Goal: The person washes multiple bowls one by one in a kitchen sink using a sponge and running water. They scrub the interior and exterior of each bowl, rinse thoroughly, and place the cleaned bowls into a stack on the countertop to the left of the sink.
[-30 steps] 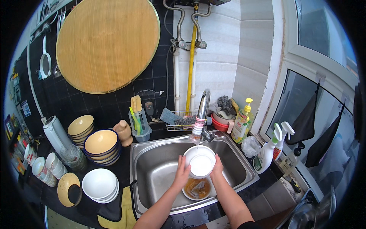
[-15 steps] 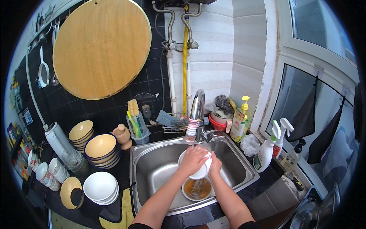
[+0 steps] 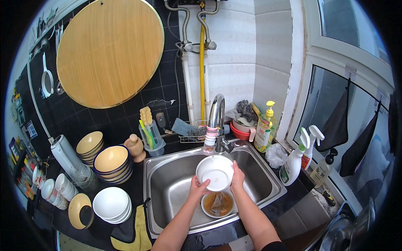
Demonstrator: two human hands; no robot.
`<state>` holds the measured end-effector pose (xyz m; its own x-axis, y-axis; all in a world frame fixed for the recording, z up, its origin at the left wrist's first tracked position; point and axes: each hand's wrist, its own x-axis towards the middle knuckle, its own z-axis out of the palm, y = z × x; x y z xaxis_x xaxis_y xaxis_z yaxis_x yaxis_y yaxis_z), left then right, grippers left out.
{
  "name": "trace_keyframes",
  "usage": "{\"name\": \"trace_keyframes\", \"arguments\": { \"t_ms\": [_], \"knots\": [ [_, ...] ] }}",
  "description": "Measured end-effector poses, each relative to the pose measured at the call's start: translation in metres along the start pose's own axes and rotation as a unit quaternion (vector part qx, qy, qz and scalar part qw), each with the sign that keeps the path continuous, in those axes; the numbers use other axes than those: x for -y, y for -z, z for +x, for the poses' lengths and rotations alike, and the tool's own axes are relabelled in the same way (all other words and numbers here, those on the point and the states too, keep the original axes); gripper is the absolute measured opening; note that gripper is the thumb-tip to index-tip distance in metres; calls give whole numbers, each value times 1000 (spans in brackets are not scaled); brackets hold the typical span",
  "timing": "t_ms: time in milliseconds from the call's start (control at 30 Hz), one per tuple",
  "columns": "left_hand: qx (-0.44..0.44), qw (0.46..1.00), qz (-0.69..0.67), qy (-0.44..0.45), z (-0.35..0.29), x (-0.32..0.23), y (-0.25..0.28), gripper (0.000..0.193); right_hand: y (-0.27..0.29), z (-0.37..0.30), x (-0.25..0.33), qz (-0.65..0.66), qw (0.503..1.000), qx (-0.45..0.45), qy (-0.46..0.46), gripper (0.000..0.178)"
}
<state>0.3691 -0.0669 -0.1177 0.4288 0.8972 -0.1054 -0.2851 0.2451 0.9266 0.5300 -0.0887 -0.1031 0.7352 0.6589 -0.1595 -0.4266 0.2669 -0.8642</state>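
Note:
Both my hands grip a white bowl (image 3: 218, 179) just below the faucet (image 3: 216, 121), its underside with the foot ring turned toward me. My left hand (image 3: 198, 189) holds the lower left rim, thumb on the outer wall. On the right side my right hand (image 3: 237, 176) is closed on the rim, fingers running up along it. Beneath it, in the steel sink (image 3: 167, 184), sits another white bowl (image 3: 228, 214) with brownish liquid inside.
Left of the sink stand stacked white bowls (image 3: 109, 204), blue-rimmed bowls (image 3: 112, 164) and a yellow-black cloth (image 3: 140, 228). To the right are a soap pump bottle (image 3: 265, 129), a plastic bag (image 3: 276, 155) and a white spray bottle (image 3: 291, 167). A wire rack (image 3: 192, 136) sits behind the sink.
The white bowl has been tipped so its underside faces me. My left hand has moved from across the bowl down to its lower left rim.

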Motion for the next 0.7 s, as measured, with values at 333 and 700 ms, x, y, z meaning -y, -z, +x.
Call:
{"name": "trace_keyframes", "arguments": {
  "t_ms": [333, 700],
  "knots": [
    [31, 991, -129, -5, 2, -6, 25, 67, -15, -27, 15, -123, 962, 240, 38, 23],
    [58, 982, -172, 44, 4, -3, 28, 60, -2, 3, -11, 0, 968, 235, -86, 36]
  ]
}}
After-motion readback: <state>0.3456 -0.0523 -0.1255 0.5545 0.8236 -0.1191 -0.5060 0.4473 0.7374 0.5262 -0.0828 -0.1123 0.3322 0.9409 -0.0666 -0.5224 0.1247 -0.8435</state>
